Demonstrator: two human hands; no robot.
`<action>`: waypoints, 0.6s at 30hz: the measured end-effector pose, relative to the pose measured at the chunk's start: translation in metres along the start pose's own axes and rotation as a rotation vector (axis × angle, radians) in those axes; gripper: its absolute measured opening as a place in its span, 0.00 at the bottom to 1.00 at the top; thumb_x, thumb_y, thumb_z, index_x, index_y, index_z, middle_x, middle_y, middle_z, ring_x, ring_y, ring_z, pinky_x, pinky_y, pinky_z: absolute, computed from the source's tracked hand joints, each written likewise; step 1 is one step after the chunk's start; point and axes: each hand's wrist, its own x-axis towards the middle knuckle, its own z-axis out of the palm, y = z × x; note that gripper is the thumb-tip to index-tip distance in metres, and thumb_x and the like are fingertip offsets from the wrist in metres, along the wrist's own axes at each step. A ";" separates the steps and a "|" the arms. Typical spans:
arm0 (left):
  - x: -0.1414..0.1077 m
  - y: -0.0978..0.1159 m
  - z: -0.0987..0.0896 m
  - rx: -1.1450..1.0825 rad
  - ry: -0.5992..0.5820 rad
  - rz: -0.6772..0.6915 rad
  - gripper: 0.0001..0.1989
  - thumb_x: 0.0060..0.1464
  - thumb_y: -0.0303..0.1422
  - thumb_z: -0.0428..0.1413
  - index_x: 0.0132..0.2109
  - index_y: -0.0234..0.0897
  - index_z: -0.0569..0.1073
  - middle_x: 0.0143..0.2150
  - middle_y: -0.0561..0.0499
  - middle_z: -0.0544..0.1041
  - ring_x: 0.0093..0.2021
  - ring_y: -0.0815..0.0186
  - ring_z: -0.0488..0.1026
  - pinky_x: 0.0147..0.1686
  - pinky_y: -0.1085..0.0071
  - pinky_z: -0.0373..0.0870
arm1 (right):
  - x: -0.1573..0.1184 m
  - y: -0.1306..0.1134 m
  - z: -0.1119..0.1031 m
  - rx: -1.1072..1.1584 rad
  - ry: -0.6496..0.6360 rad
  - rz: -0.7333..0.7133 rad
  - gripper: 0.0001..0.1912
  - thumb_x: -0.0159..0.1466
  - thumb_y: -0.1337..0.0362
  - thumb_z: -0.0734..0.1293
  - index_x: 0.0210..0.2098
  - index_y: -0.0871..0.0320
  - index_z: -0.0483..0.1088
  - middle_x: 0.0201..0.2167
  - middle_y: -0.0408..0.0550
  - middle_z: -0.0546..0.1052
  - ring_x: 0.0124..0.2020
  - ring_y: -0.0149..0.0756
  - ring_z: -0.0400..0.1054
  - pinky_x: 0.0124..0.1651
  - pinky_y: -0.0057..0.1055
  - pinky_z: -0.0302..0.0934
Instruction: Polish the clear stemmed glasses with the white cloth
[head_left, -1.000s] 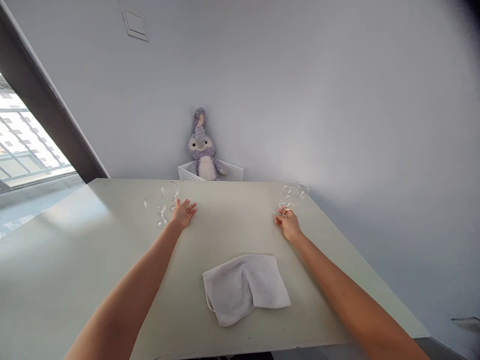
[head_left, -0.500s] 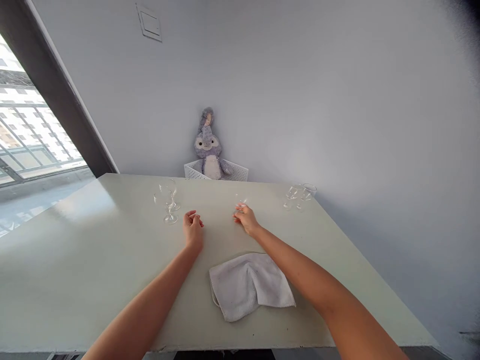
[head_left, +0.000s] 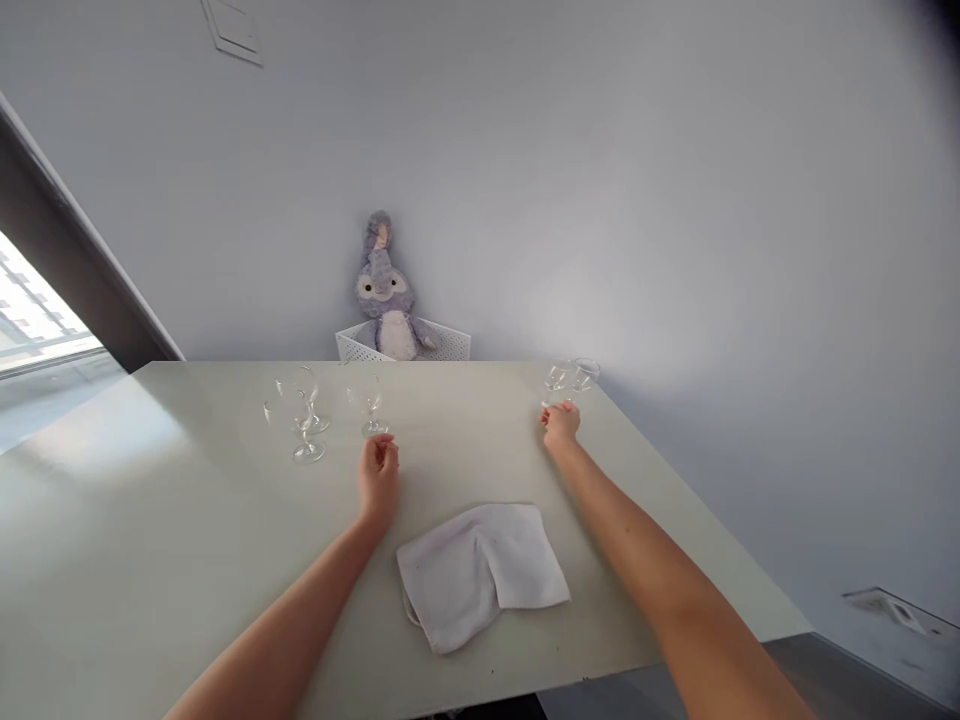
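Note:
My left hand (head_left: 379, 475) rests on the table with its fingers curled and nothing plainly in them. Just beyond its fingertips stands a clear stemmed glass (head_left: 367, 400), its foot almost touching them. Two more stemmed glasses, a nearer one (head_left: 307, 450) and one behind it (head_left: 318, 420), are upright further left. At the far right my right hand (head_left: 560, 423) is closed at the low part of a small clear glass (head_left: 555, 379); the hand hides its foot. Another clear glass (head_left: 587, 370) is close beside it. A white cloth (head_left: 480, 580) lies between my forearms.
A pale table (head_left: 187, 560) spreads under everything, its right edge close to the glasses there. Behind the far edge, a grey plush toy (head_left: 394, 310) sits in a white perforated basket (head_left: 454, 343) against the wall. A wall socket (head_left: 900, 608) is at lower right.
My right hand has moved from a glass in the middle to the glasses at the right. That glass now stands by my left hand, which stays curled. The view has turned right.

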 end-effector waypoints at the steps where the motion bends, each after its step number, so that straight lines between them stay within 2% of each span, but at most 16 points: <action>1: 0.000 -0.001 0.001 0.070 -0.064 -0.013 0.05 0.48 0.33 0.50 0.35 0.40 0.67 0.24 0.56 0.63 0.22 0.72 0.60 0.23 0.76 0.56 | 0.009 -0.004 -0.003 0.009 -0.012 0.007 0.20 0.47 0.70 0.62 0.39 0.54 0.57 0.30 0.37 0.65 0.21 0.21 0.62 0.22 0.19 0.59; 5: 0.002 -0.002 0.003 0.379 -0.291 0.022 0.05 0.48 0.33 0.50 0.33 0.41 0.70 0.27 0.54 0.71 0.25 0.68 0.65 0.26 0.73 0.58 | 0.020 -0.007 0.009 0.022 -0.123 0.033 0.15 0.46 0.71 0.65 0.32 0.56 0.59 0.26 0.36 0.66 0.20 0.21 0.63 0.22 0.19 0.60; 7: 0.002 -0.002 0.004 0.474 -0.347 0.051 0.07 0.49 0.32 0.49 0.34 0.43 0.71 0.29 0.53 0.73 0.27 0.67 0.66 0.28 0.72 0.60 | 0.011 -0.001 0.025 0.011 -0.177 0.045 0.12 0.47 0.70 0.65 0.30 0.57 0.59 0.24 0.36 0.66 0.19 0.20 0.61 0.21 0.18 0.59; 10: 0.000 0.000 0.004 0.548 -0.412 0.097 0.08 0.51 0.33 0.49 0.36 0.43 0.72 0.32 0.53 0.75 0.29 0.67 0.68 0.30 0.71 0.62 | -0.017 0.012 0.054 -0.018 -0.312 0.067 0.09 0.49 0.68 0.65 0.30 0.58 0.61 0.23 0.38 0.68 0.18 0.21 0.61 0.19 0.18 0.58; 13: -0.004 0.003 0.002 0.564 -0.607 0.258 0.10 0.51 0.31 0.48 0.37 0.43 0.74 0.34 0.52 0.76 0.33 0.66 0.69 0.34 0.71 0.63 | -0.058 0.025 0.082 -0.057 -0.540 0.088 0.08 0.50 0.66 0.66 0.30 0.59 0.63 0.25 0.41 0.71 0.18 0.22 0.62 0.18 0.19 0.59; 16: -0.010 0.007 0.000 0.547 -0.829 0.487 0.12 0.52 0.29 0.48 0.39 0.42 0.74 0.38 0.51 0.76 0.40 0.65 0.70 0.43 0.69 0.63 | -0.099 0.033 0.104 -0.122 -0.847 0.123 0.09 0.49 0.67 0.67 0.31 0.61 0.67 0.29 0.45 0.74 0.20 0.25 0.65 0.19 0.22 0.61; 18: -0.012 0.008 -0.001 0.541 -0.903 0.596 0.13 0.53 0.28 0.48 0.40 0.41 0.75 0.40 0.50 0.76 0.43 0.65 0.69 0.47 0.67 0.61 | -0.120 0.036 0.118 -0.172 -1.033 0.155 0.11 0.47 0.69 0.69 0.31 0.62 0.70 0.30 0.47 0.75 0.21 0.27 0.66 0.21 0.24 0.62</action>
